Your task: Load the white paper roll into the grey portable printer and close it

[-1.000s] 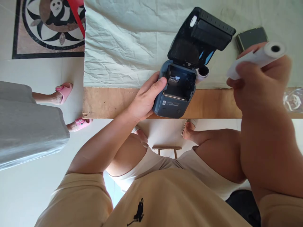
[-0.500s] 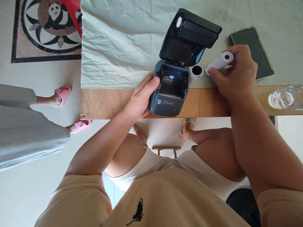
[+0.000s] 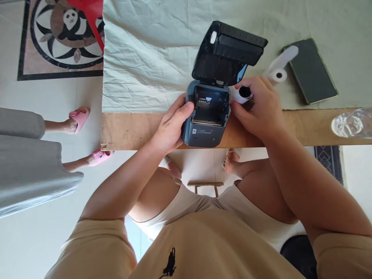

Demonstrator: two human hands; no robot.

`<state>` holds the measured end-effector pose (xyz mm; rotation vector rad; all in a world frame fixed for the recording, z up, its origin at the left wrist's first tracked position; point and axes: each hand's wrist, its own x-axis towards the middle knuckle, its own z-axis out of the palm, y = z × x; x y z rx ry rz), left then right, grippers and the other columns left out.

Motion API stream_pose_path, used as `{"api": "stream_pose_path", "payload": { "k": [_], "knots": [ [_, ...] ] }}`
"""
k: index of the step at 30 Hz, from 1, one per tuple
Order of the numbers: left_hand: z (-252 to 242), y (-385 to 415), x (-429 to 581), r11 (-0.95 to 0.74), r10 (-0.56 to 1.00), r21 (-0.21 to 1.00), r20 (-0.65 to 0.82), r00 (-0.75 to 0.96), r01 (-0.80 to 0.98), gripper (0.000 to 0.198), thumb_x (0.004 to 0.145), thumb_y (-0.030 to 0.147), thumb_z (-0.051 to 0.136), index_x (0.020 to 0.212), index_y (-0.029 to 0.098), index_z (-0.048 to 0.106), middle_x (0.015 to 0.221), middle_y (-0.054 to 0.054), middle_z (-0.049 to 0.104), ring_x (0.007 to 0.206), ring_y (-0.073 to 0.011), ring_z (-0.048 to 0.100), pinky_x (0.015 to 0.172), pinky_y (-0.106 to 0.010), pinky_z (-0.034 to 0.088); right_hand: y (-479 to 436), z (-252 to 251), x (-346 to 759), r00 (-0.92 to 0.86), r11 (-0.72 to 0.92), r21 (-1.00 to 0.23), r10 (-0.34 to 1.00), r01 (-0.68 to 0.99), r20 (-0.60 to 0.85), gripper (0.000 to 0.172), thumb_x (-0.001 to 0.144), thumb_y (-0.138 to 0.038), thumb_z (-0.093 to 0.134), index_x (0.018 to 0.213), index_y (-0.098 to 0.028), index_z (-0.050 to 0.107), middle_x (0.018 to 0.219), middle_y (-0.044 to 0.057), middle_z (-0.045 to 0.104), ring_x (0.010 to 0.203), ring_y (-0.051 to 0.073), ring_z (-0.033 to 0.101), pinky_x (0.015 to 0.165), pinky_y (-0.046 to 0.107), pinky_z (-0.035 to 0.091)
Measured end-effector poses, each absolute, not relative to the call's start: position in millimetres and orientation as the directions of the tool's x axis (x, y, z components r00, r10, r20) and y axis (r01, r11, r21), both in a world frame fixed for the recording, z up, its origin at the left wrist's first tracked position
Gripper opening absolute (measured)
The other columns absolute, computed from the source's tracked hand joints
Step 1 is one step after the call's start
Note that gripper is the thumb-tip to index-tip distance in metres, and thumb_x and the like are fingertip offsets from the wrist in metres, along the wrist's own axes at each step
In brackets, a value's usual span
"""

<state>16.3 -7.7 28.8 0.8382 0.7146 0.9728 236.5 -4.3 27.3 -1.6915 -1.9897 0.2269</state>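
A small dark blue printer (image 3: 207, 123) stands at the near edge of the wooden table (image 3: 130, 128) with its lid (image 3: 229, 50) swung open and its paper bay bare. My left hand (image 3: 171, 126) grips the printer's left side. Just to the printer's right, my right hand (image 3: 257, 106) is closed on a short white spool (image 3: 243, 93). A white paper roll (image 3: 281, 64) lies loose on the pale cloth (image 3: 151, 50) beyond my right hand.
A dark phone (image 3: 312, 71) lies on the cloth at the right. A clear glass (image 3: 350, 123) stands at the table's right edge. Another person in a grey garment and pink slippers (image 3: 80, 116) stands at the left. A red object (image 3: 91, 15) juts in at the top.
My right hand lowered the white paper roll to the cloth, let it go, and moved left onto the short white spool beside the printer. My left hand stayed on the printer.
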Motion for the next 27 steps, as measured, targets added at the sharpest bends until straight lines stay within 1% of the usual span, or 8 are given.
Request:
{"api": "stream_pose_path", "payload": {
  "k": [4,8,11,14,16,19,24,27],
  "knots": [
    [26.8,-6.5,17.3,0.326,0.905,0.828,-0.134,0.404,-0.456,0.018,0.097,0.04,0.057,0.098,0.025,0.068,0.109,-0.001,0.075,0.123,-0.0266,0.067,0.088,-0.033,0.061,-6.7,30.0,240.0,-0.115,0.214,-0.495,0.968,0.842,0.224,0.031,0.08,-0.015,0.055,0.11,-0.027,0.056,0.112,0.008,0.066,0.1,0.02,0.06,0.09,0.038,0.05],
    [25.2,-5.6,17.9,0.329,0.907,0.816,-0.133,0.399,-0.476,0.02,0.098,0.039,0.057,0.102,0.023,0.069,0.109,-0.001,0.075,0.126,-0.0262,0.065,0.089,-0.031,0.059,-12.2,33.3,240.3,-0.119,0.228,-0.484,0.962,0.845,0.245,0.018,0.084,-0.023,0.06,0.102,-0.026,0.059,0.103,0.009,0.063,0.099,0.021,0.058,0.09,0.039,0.049],
    [23.4,-4.6,17.0,0.323,0.901,0.831,-0.125,0.414,-0.453,0.021,0.099,0.039,0.056,0.105,0.022,0.067,0.106,0.0,0.075,0.125,-0.0258,0.066,0.085,-0.029,0.058,-15.0,32.2,242.4,-0.112,0.234,-0.524,0.961,0.819,0.253,0.028,0.085,-0.025,0.061,0.113,-0.027,0.058,0.11,0.008,0.065,0.102,0.021,0.06,0.091,0.039,0.05],
    [19.3,-2.8,16.1,0.291,0.907,0.845,-0.094,0.411,-0.449,0.024,0.099,0.041,0.055,0.106,0.022,0.067,0.097,0.0,0.074,0.119,-0.0237,0.069,0.074,-0.024,0.057,-16.4,30.0,246.0,-0.155,0.259,-0.598,0.963,0.759,0.22,0.042,0.089,-0.022,0.054,0.13,-0.032,0.048,0.12,0.005,0.067,0.104,0.019,0.064,0.092,0.038,0.053],
    [15.7,-1.1,15.6,0.277,0.905,0.847,-0.07,0.419,-0.455,0.026,0.097,0.045,0.058,0.106,0.022,0.067,0.093,0.001,0.073,0.116,-0.0236,0.07,0.069,-0.023,0.057,-15.7,27.8,248.1,-0.168,0.281,-0.611,0.957,0.74,0.236,0.038,0.09,-0.025,0.055,0.127,-0.033,0.051,0.117,0.004,0.067,0.103,0.021,0.065,0.092,0.041,0.055],
    [11.6,1.0,15.1,0.275,0.894,0.847,-0.052,0.445,-0.454,0.03,0.095,0.049,0.061,0.106,0.022,0.066,0.096,0.0,0.073,0.117,-0.0256,0.07,0.073,-0.026,0.058,-12.6,23.0,250.4,-0.13,0.295,-0.573,0.941,0.765,0.311,0.026,0.086,-0.034,0.064,0.111,-0.03,0.059,0.109,0.006,0.063,0.104,0.025,0.064,0.093,0.046,0.055],
    [11.0,1.3,14.9,0.277,0.893,0.842,-0.048,0.448,-0.462,0.029,0.098,0.046,0.056,0.11,0.021,0.066,0.1,0.0,0.074,0.117,-0.0246,0.07,0.072,-0.025,0.058,-10.1,15.5,251.3,-0.13,0.288,-0.703,0.954,0.65,0.27,0.043,0.088,-0.032,0.061,0.129,-0.034,0.05,0.113,0.004,0.066,0.099,0.023,0.066,0.087,0.042,0.057],
    [12.1,1.0,15.0,0.27,0.889,0.851,-0.039,0.457,-0.451,0.03,0.097,0.049,0.057,0.108,0.021,0.066,0.103,0.0,0.075,0.119,-0.0254,0.069,0.072,-0.026,0.058,-10.5,16.1,249.6,-0.164,0.323,-0.642,0.941,0.695,0.297,0.038,0.086,-0.029,0.063,0.124,-0.031,0.055,0.108,0.006,0.067,0.103,0.025,0.065,0.094,0.045,0.055]
  ]
}}
